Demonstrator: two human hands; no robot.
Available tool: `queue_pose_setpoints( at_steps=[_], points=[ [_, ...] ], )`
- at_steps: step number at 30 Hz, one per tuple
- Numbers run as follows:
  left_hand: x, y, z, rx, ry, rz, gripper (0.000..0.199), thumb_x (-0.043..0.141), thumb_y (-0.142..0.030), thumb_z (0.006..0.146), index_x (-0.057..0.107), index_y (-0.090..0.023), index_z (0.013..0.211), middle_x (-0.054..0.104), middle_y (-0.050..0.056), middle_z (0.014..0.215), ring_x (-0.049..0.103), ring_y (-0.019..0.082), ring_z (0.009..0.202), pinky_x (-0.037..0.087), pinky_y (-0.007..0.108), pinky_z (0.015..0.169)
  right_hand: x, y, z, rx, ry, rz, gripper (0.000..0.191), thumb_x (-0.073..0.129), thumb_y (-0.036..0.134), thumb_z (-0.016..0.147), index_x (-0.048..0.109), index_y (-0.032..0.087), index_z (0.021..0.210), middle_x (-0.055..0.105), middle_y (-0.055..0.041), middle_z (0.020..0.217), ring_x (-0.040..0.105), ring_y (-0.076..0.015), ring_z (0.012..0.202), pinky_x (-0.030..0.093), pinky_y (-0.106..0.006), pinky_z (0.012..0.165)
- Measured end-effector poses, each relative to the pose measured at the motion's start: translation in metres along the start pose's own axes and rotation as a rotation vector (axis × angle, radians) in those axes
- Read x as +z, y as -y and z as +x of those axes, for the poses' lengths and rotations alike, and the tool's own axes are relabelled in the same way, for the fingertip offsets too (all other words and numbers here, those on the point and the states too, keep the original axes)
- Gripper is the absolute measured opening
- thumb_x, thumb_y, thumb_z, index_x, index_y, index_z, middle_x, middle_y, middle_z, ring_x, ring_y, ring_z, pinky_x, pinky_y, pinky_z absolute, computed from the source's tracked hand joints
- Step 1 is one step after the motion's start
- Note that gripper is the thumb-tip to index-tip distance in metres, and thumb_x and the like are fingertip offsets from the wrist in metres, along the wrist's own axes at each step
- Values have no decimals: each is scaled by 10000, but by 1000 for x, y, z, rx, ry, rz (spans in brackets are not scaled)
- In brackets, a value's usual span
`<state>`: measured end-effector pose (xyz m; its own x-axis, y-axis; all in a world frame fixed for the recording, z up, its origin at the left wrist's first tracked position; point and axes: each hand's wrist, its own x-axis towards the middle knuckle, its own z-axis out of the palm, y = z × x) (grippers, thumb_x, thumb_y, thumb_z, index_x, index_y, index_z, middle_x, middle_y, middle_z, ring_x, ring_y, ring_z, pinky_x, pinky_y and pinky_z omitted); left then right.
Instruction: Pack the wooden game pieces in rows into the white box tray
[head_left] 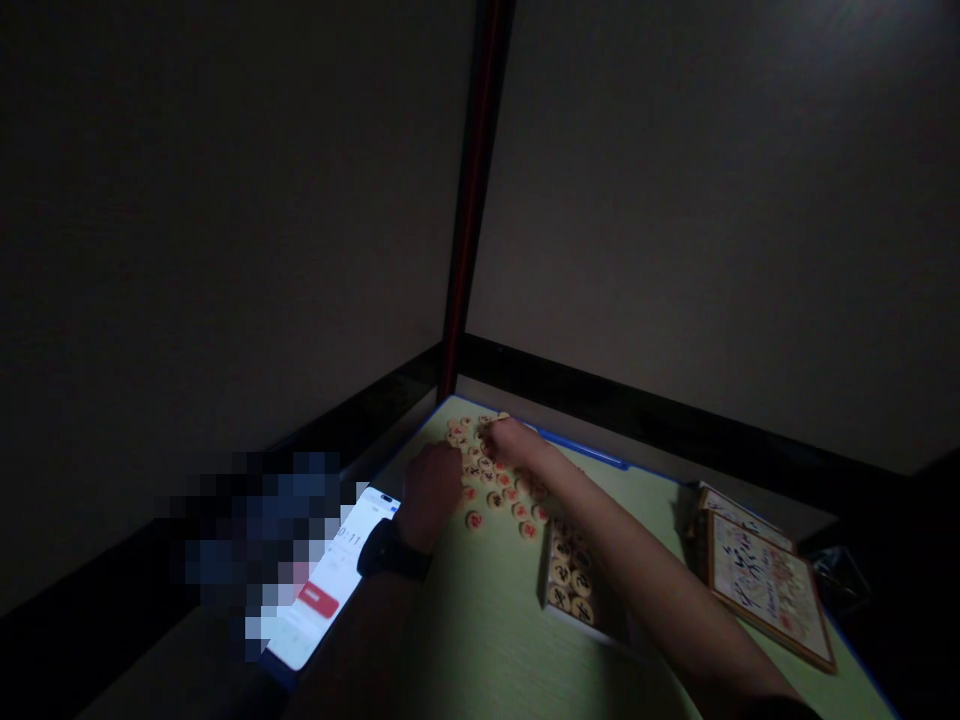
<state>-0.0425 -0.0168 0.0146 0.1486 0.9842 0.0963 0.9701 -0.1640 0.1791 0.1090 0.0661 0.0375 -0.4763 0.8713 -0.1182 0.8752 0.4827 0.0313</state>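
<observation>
Round wooden pieces with red and black characters (474,520) lie scattered at the far corner of the green table (480,620). Over the left edge of the pieces is my left hand (435,485), its fingers too dark to make out. My right hand (514,442) reaches among the far pieces with its fingers curled together; whatever they hold is too small to tell. Below my right forearm stands an open box (559,603) with several black-marked pieces in rows, partly hidden by the arm.
A lit phone (330,590) is at the left, beside the dark watch (386,548) on my left wrist. A decorated box lid (769,585) rests at the right, near clear plastic (840,578). A blue bar (585,449) runs along the far edge, below the walls.
</observation>
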Motion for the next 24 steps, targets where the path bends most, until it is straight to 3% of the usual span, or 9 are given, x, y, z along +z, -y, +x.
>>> queue_pose_setpoints(
  at_steps=[4,10,18,24],
  points=[
    [-1,0,1,-18,22,5,307,411,-65,915,700,-95,1016,700,173,1071,663,256,1032,511,333,853,-8,3,3,-21,20,-38,242,571,227,909,752,108,1017,748,-186,1058,707,-250,958,496,-267,775],
    [3,1,1,-33,0,0,328,380,-59,937,692,-94,1032,690,168,1098,666,233,1026,500,312,887,-12,22,14,-51,-26,-33,305,518,302,953,723,134,1103,723,-167,1167,674,-246,1071,480,-258,843],
    [-1,0,0,-41,11,-37,320,385,-61,934,687,-95,1035,696,165,1085,668,227,1020,497,297,872,-3,38,21,-54,-18,-32,294,556,163,876,719,104,1113,723,-207,1124,698,-280,1025,497,-284,791],
    [4,2,2,-8,-38,-15,300,405,-56,915,694,-89,982,701,167,1044,672,233,970,502,305,829,-12,39,11,-63,-59,-17,270,505,168,920,713,101,1078,720,-202,1120,688,-262,1020,469,-275,791]
  ],
)
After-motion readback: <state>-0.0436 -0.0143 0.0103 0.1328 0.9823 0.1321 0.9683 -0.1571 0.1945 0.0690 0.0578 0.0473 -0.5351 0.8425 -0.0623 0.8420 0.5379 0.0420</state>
